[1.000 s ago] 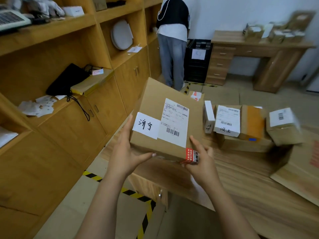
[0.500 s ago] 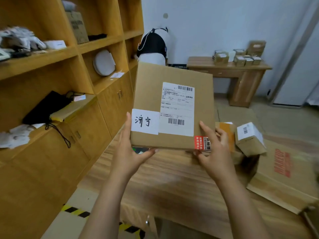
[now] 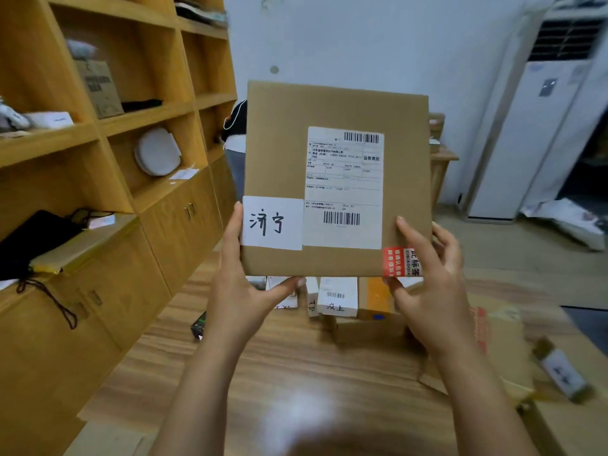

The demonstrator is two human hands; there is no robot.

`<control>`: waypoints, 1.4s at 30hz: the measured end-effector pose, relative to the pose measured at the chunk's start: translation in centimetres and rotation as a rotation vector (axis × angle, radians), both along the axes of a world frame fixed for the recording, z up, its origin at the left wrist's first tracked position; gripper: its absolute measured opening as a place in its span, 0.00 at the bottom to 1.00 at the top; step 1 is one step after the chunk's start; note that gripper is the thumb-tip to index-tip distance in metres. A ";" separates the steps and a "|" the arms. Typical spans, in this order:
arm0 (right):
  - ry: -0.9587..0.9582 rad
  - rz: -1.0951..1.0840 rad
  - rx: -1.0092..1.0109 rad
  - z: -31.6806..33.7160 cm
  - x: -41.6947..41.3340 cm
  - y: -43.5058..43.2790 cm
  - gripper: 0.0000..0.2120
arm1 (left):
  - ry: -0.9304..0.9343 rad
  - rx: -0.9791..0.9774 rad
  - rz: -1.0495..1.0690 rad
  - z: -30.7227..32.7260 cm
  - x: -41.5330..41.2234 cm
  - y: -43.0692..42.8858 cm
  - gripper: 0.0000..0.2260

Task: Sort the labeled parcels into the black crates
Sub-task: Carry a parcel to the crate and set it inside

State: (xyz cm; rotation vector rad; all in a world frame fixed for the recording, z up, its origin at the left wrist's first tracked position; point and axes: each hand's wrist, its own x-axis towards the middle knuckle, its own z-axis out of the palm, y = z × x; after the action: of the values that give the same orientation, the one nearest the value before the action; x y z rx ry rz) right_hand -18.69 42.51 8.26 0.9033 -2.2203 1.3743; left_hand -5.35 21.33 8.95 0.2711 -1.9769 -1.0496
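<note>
You hold 1 flat cardboard parcel up in front of you with both hands. Its labeled face is turned toward you, nearly upright, and it sits well above the wooden table.

Your left hand grips the lower left corner. The thumb lies up along the left edge, touching the white slip that bears 2 handwritten characters, and a finger curls under the bottom edge. Your right hand pinches the lower right corner. Its thumb presses on the front face just above the red sticker, and the other fingers wrap behind the right edge.

A printed shipping label with 2 barcodes sits just right of the slip, touching it.

Below the raised parcel, a cluster of smaller parcels stands on the table, several with white labels. There are perhaps 4 or 5, though the blur makes the count unsure. A large flat carton with red print lies on the table's right side. A small black device rests on the table near your left wrist.

Wooden shelving runs along your left and holds a round white object and a black pouch. Another person stands beyond, mostly hidden behind the parcel's left edge. A tall white air conditioner stands against the wall at the right.
</note>
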 end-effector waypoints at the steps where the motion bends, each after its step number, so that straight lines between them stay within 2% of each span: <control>1: 0.011 -0.008 -0.005 0.2 -0.3 0.5 0.42 | 0.005 -0.022 0.006 0.3 -0.5 0.5 0.54; 18: 0.033 -0.106 0.041 0.6 -2.9 5.7 0.41 | 0.009 0.001 -0.076 0.0 -4.6 4.9 0.55; 33: 0.028 -0.182 0.132 0.5 -1.7 6.2 0.45 | 0.000 -0.014 -0.105 -0.6 -4.7 5.1 0.54; 42: -0.015 -0.239 0.120 0.0 -0.2 5.6 0.46 | -0.034 -0.002 -0.162 -1.3 -4.2 4.3 0.54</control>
State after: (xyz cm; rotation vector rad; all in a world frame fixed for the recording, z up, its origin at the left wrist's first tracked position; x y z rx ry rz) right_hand -18.91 48.08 8.29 0.6406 -2.3547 1.1530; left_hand -9.52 25.61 7.66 0.1291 -2.0573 -1.1517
